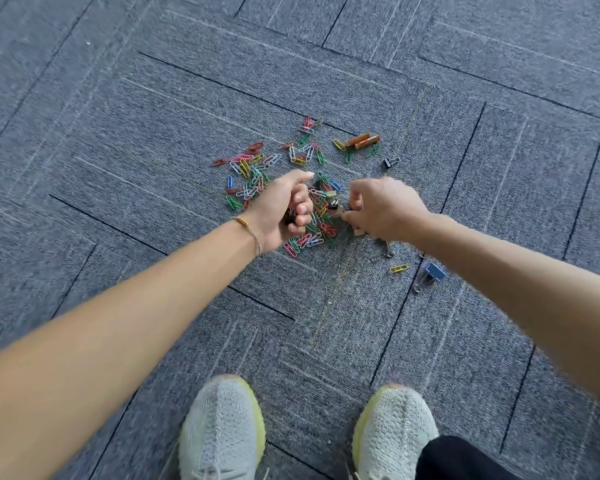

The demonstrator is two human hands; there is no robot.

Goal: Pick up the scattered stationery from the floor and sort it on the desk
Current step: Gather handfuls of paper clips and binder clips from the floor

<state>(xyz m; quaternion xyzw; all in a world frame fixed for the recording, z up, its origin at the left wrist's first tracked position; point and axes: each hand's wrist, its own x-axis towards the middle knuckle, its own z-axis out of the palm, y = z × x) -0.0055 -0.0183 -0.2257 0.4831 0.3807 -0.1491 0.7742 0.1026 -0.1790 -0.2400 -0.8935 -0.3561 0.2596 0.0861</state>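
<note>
Several coloured paper clips [253, 168] lie scattered on the grey carpet [118, 133]. Two orange batteries [364, 140] lie at the far right of the heap. A small black binder clip [390, 163] sits near them, and a blue binder clip [434, 271] lies nearer me on the right. My left hand [284, 206] is curled into a fist over the heap, with dark binder clips showing inside it. My right hand [381, 209] reaches down into the heap, its curled fingers pinching a small clip; motion blur hides the detail.
A lone yellow paper clip [399, 268] lies by the blue binder clip. My two pale knit shoes [222, 431] stand on the carpet at the bottom of the view, close to the heap. No desk is in view.
</note>
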